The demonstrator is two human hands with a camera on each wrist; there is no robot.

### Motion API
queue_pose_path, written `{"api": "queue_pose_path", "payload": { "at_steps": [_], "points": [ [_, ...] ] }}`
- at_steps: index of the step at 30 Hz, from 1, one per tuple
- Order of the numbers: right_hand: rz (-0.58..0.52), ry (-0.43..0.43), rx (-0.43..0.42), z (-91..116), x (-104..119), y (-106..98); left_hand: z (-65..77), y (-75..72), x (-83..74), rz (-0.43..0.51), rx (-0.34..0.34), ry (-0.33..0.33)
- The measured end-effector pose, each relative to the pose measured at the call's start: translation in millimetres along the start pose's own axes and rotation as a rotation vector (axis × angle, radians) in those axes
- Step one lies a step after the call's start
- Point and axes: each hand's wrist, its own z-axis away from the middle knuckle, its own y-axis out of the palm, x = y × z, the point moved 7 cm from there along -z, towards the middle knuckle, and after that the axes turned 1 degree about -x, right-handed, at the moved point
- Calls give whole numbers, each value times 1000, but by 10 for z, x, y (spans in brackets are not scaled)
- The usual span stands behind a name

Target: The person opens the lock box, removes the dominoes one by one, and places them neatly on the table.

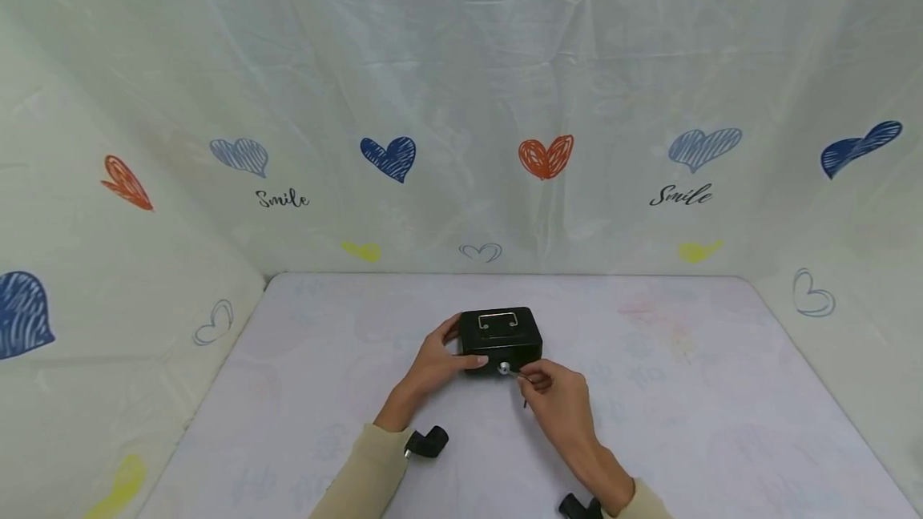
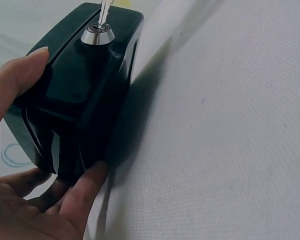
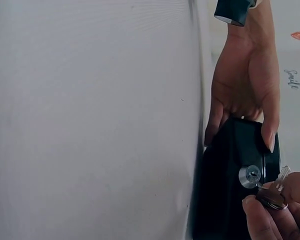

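Note:
A small dark cash box (image 1: 497,336) with a wire handle (image 1: 498,319) on its lid stands on the table. On its front is a round silver lock (image 2: 97,35). My left hand (image 1: 437,360) grips the box's left end, thumb over the front near the lid seam and fingers around the side and lower edge. My right hand (image 1: 558,399) pinches a silver key (image 2: 105,11) at the front, its tip right at the keyhole. A second key (image 3: 284,174) sticks up from the same bunch, beside the right fingers. The right hand is out of the left wrist view.
The white table (image 1: 324,319) reaches back to a pale curtain (image 1: 461,102) printed with hearts and words. Curtain also hangs on the left and right sides. Black wrist devices (image 1: 429,442) are worn at both cuffs.

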Motion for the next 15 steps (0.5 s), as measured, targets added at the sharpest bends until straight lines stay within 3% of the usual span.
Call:
{"api": "queue_pose_path", "payload": {
  "at_steps": [15],
  "points": [
    [94,-3,-36,51,151,58,7,6,-13,2,-11,12]
  ]
}}
